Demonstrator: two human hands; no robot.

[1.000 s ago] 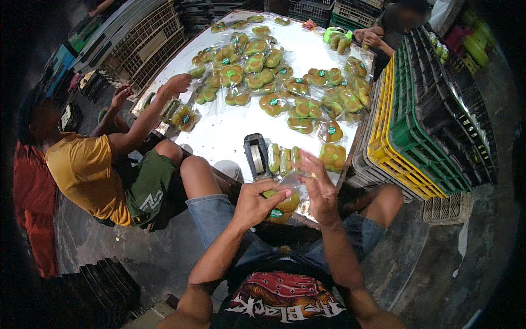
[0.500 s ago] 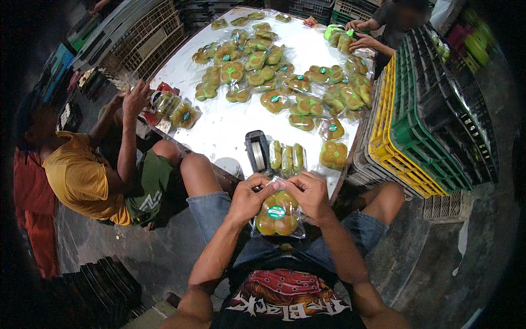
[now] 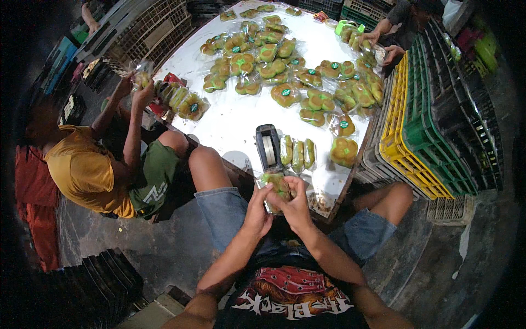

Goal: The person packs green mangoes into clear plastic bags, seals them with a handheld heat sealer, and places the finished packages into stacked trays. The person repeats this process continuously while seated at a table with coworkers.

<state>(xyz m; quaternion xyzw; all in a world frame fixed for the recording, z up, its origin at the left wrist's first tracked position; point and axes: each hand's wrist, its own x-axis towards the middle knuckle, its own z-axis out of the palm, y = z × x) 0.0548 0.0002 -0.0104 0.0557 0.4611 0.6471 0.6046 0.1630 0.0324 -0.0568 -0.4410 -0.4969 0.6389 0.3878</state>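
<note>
Gripping from both flanks in the head view, the left hand point(image 3: 256, 211) and the right hand point(image 3: 297, 204) are clamped together on one wrapped fruit pack point(image 3: 277, 183), fingers bent around its sides. Holding it from opposite sides probably steadies the loose fruit and keeps the clear film close against it. The pack lies at one o'clock from the left hand and at about half past ten from the right, touching both, at the near edge of the table point(image 3: 230, 129).

Just beyond, near twelve o'clock, stands a black tape dispenser point(image 3: 268, 148), likely set there for easy reach; whether the pack touches it, I cannot tell. A row of three packs point(image 3: 297, 154) sits close beside it, at one o'clock from the hands, its tight order seemingly saving space. A single pack point(image 3: 344, 151) lies at two o'clock, while a heap of packs point(image 3: 269, 53) spreads farther off around twelve.
</note>
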